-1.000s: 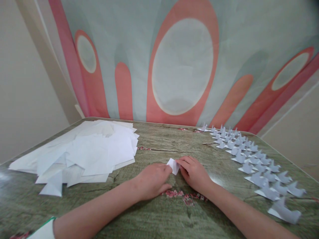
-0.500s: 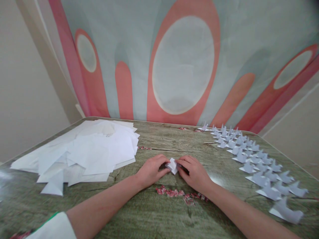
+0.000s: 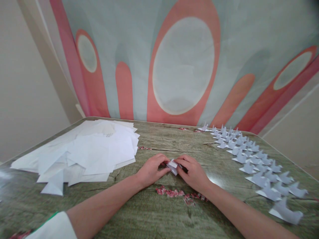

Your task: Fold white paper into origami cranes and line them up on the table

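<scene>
A small piece of folded white paper (image 3: 172,168) is held between both hands just above the middle of the table. On its left side, my left hand (image 3: 154,170) pinches it between thumb and fingers. My right hand (image 3: 193,173) grips the opposite side, its index finger lying over the upper edge. Fingertips hide parts of the paper, and its finer folds are too small to make out.
Loose white paper sheets (image 3: 99,152) lie in a spread pile at the left. Rows of folded paper birds (image 3: 259,179) stand along the right. The wood-patterned table (image 3: 159,215) has printed pink flowers and meets a painted backdrop (image 3: 139,83) at its far edge.
The folded paper has turned and tilted slightly between my fingers. My right fingertips have shifted a little left over it; the sheets and birds are unchanged.
</scene>
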### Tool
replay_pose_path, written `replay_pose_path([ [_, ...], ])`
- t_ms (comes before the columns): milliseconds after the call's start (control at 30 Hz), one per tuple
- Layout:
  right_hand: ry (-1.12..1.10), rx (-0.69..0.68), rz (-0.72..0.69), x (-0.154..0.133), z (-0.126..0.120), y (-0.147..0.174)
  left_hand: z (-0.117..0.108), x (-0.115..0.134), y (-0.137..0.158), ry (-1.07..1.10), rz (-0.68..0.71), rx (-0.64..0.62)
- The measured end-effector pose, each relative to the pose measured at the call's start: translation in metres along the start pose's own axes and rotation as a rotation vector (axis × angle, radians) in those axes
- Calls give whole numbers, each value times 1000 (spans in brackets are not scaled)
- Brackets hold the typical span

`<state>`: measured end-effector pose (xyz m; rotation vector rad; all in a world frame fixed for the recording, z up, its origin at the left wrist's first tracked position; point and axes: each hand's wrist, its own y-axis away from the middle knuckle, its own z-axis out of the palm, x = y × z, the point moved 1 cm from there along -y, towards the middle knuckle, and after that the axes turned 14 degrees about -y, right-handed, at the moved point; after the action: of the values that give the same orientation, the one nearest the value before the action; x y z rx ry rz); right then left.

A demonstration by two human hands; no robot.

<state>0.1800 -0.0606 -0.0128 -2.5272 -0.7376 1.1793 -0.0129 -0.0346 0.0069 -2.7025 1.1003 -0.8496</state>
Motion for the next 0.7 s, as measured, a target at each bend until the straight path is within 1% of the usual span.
replay_pose_path([
  [300,-169,57,26,1,3,-8,0,-1,-2,66,-23,10],
  [500,-183,91,26,3,1,-9,3,-3,-3,199,-110,10],
  [600,-173,114,22,3,0,-10,3,-1,-5,209,-144,9],
  [700,-167,119,26,2,-1,-10,2,3,-8,174,-158,19],
])
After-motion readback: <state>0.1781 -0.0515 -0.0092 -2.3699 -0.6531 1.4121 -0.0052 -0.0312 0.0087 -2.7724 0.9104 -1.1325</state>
